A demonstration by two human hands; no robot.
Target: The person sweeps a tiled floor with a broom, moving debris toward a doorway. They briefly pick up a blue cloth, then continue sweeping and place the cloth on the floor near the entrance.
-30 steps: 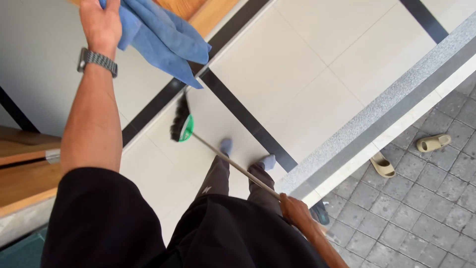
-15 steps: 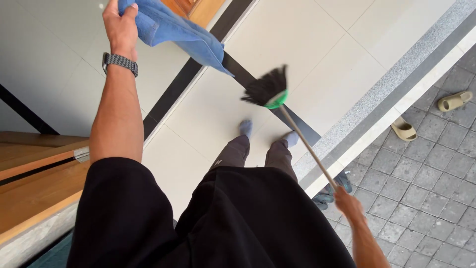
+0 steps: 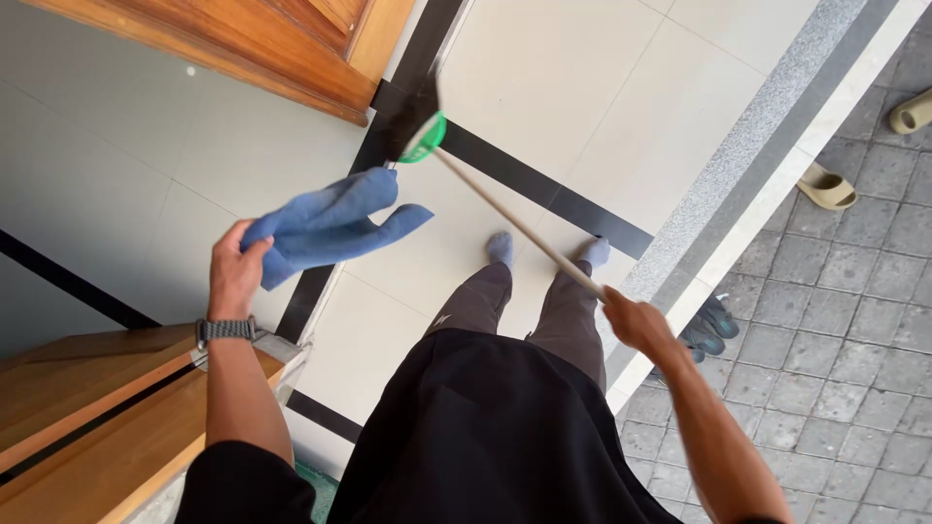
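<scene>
— Where was the broom [image 3: 505,215] at that moment?

— Lifted off the floor, slanting across the middle of the view. Its dark bristles and green collar sat high, close to the lower corner of the wooden door [image 3: 291,49], and the pale stick ran down and to the right into the right hand [image 3: 636,320].

— And the grip there?

— The right hand was closed around the lower end of the stick, fingers wrapped over it, arm reaching forward from the lower right.

— What about the other hand?

— The left hand [image 3: 236,275] was raised on the left, clenched on one end of a blue cloth [image 3: 325,225]. The cloth hung out to the right of the fist, its free end lying just below the broom's bristles in the view; I couldn't tell whether they touched. A grey watch [image 3: 225,330] sat on that wrist.

— What lay around them?

— Below the stick, two feet in blue-grey socks [image 3: 500,247] stood on the cream tiled floor [image 3: 582,87], crossed by a black stripe. To the right a grey stone edging dropped to grey paving [image 3: 835,320], where beige sandals [image 3: 825,186] lay well apart from the person and a dark pair of shoes [image 3: 714,320] sat just beside the step.
</scene>
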